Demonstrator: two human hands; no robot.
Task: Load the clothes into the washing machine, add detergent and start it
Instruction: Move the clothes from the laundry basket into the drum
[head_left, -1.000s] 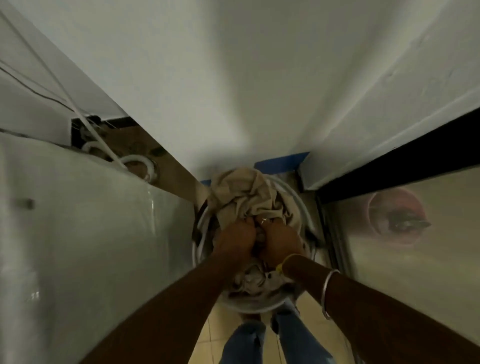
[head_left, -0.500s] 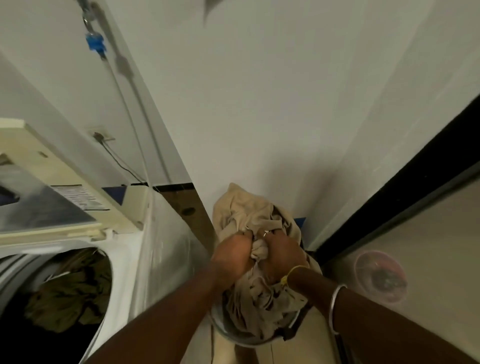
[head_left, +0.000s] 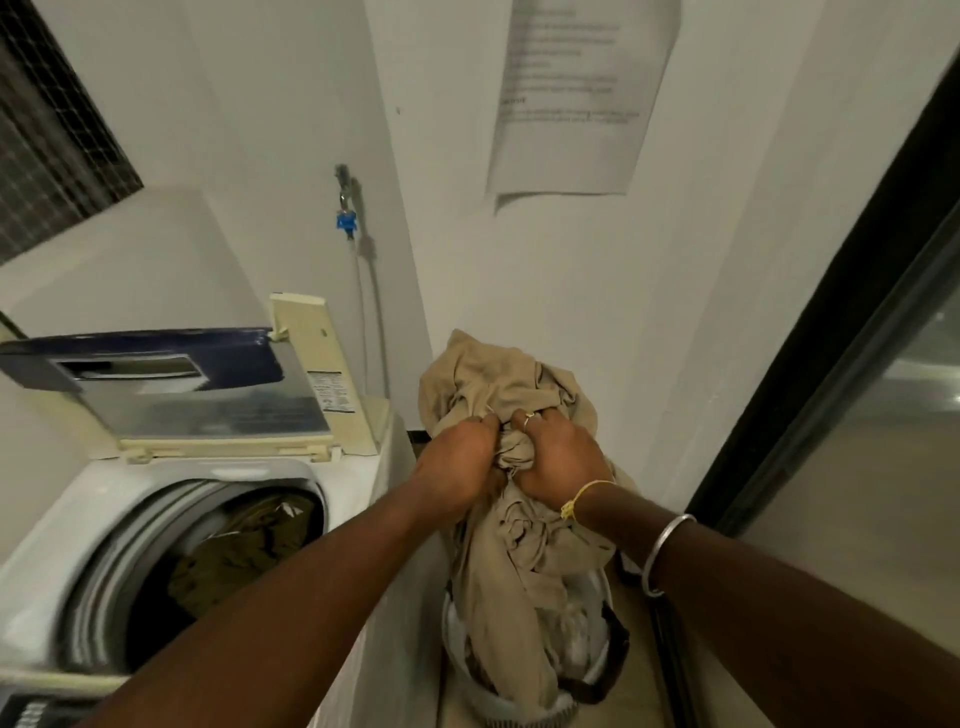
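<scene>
White-walled laundry corner, head view, with a paper notice (head_left: 566, 93) on the wall above the hands. The left hand (head_left: 457, 462) and right hand (head_left: 558, 457) are raised side by side. Each has its fingers curled tight into a bunched beige garment (head_left: 498, 384), whose tail hangs below them into a laundry basket (head_left: 597, 590) on the floor. Left of and below the left hand stands the washing machine (head_left: 67, 530), its lid (head_left: 208, 405) propped up and dark clothes (head_left: 239, 551) in the drum.

Assessment: loading is partly done. This garment is not yet in the drum, and the basket appears to hold more. Detergent and start are outstanding, and no detergent is in view.
</scene>
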